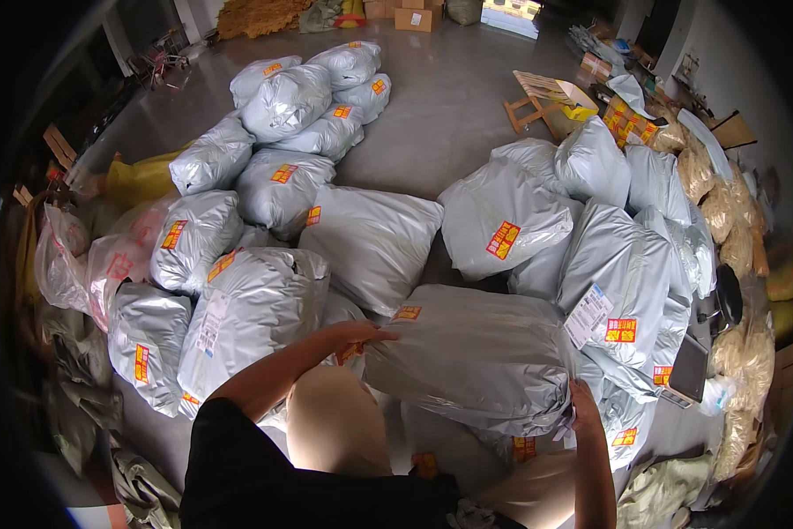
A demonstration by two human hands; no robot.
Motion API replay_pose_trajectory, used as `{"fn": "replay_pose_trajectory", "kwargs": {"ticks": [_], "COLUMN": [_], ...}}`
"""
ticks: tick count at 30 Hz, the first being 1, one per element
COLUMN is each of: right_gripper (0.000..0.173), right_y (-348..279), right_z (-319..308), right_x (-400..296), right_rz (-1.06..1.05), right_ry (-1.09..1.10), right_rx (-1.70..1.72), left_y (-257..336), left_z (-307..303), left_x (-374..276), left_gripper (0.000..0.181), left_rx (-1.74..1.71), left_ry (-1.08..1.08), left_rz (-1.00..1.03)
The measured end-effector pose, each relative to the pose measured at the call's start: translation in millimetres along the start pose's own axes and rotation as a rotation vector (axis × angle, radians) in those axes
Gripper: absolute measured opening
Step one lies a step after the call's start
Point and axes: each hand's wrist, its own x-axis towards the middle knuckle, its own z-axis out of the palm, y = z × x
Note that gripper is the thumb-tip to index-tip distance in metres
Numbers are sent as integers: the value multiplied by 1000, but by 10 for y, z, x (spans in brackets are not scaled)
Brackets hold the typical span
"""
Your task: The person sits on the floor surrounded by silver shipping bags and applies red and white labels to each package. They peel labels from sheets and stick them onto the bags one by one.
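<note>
A large grey plastic mailing bag (469, 350), packed full, lies crosswise before me with a red and yellow sticker at its upper left. My left hand (370, 332) grips its left edge. At its lower right corner, my right hand (583, 397) has the plastic between the fingers. Just beyond it is another stuffed grey bag (373, 241). A grey bag with a shipping label (251, 304) rests beside my left forearm, and an upright one (621, 278) leans on the pile to the right.
More filled grey bags (287, 102) are heaped at the far left. On the right stand a wooden folding stool (534, 106), a taped carton (624, 122), a dark flat-screened device (689, 367) and clear bags of tan material (747, 357). Cardboard boxes (413, 18) stand at the back.
</note>
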Motion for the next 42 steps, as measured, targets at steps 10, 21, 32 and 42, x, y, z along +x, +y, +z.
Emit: {"fn": "replay_pose_trajectory", "kwargs": {"ticks": [10,21,32,42], "right_gripper": [39,55,43,39], "right_y": [-689,-2287,-825,-586], "right_z": [833,2496,1485,238], "right_x": [-471,1349,741,640], "right_rz": [-253,-713,-383,-377], "right_ry": [-87,-16,-186,171], "right_rx": [258,-408,-852,-1045], "left_y": [744,1361,688,1213], "left_z": [-698,-2493,-816,687], "left_x": [-1671,-1154,-691,-951], "left_gripper": [51,46,33,41], "left_rx": [-513,-593,-633,-992], "left_ry": [354,1031,355,-195], "left_rz": [527,765,645,661]}}
